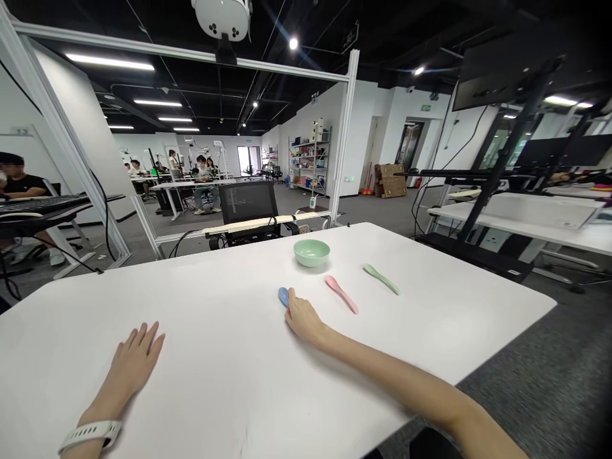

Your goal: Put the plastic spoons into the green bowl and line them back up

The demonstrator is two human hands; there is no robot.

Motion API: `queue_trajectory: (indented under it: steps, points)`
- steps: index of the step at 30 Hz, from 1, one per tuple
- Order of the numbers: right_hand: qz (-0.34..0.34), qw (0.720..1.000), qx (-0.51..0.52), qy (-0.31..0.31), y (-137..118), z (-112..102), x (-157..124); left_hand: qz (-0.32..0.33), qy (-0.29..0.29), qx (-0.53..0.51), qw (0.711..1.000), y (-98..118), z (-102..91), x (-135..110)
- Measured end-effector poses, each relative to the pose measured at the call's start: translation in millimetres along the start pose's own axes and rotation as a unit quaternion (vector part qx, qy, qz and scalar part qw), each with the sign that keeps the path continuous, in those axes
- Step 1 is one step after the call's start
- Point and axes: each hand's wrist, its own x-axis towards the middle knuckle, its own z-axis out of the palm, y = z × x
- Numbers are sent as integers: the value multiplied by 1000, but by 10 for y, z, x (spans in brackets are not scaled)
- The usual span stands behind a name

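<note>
My right hand (303, 317) lies on a blue plastic spoon (284, 296) with its fingers curled over it, hiding all but the rounded bowl end. My left hand (134, 363) rests flat on the white table (215, 299), fingers apart and touching nothing else, with a white band on the wrist. Beyond my right hand stands a pale green ceramic bowl (312, 252). A pink plastic spoon (342, 294) and a light green plastic spoon (381, 279) lie to its front right, apart from each other.
A black monitor (247, 203) and a metal frame (344, 140) stand past the table's far edge. A white desk (516, 217) is at right. A person (19, 185) sits at far left, and other people work at distant tables.
</note>
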Motion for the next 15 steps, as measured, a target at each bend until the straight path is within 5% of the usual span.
queue_trajectory:
  steps: [15]
  points:
    - [16, 1000, 24, -7, -3, -1, -117, -5, -7, -14, 1000, -33, 40, 14]
